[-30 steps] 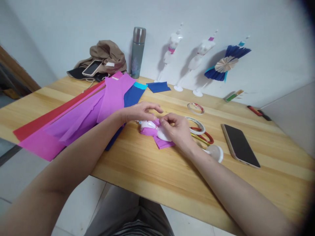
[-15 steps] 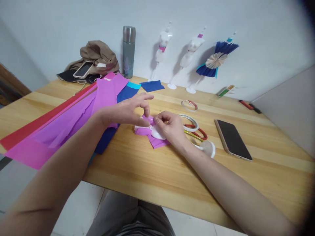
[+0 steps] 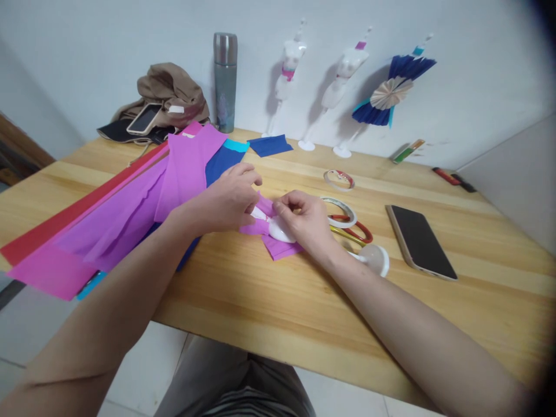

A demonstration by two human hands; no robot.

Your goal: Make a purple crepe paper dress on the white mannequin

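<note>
A small white dress-form mannequin [image 3: 281, 230] lies on the table, its upper end toward the left, with purple crepe paper [image 3: 266, 204] wrapped about it. More purple paper [image 3: 281, 250] spreads out flat beneath. At the upper end, my left hand [image 3: 232, 200] has its fingers curled down on the paper; its thumb is mostly hidden. My right hand [image 3: 304, 219] pinches the paper's edge at the middle of the form between thumb and forefinger. The mannequin's round base [image 3: 377, 260] shows beyond my right wrist.
Purple, pink and red crepe sheets [image 3: 182, 174] pile up at left over dark blue paper [image 3: 221, 165]. Tape rolls [image 3: 341, 212] and a phone [image 3: 421, 240] lie at right. At the wall stand a flask [image 3: 225, 87], two white mannequins [image 3: 286, 81] and one dressed in blue [image 3: 377, 110].
My left hand has curled its raised fingers downward, and its thumb has come off the visible white part. The right hand keeps its pinch. The whole view has shifted slightly.
</note>
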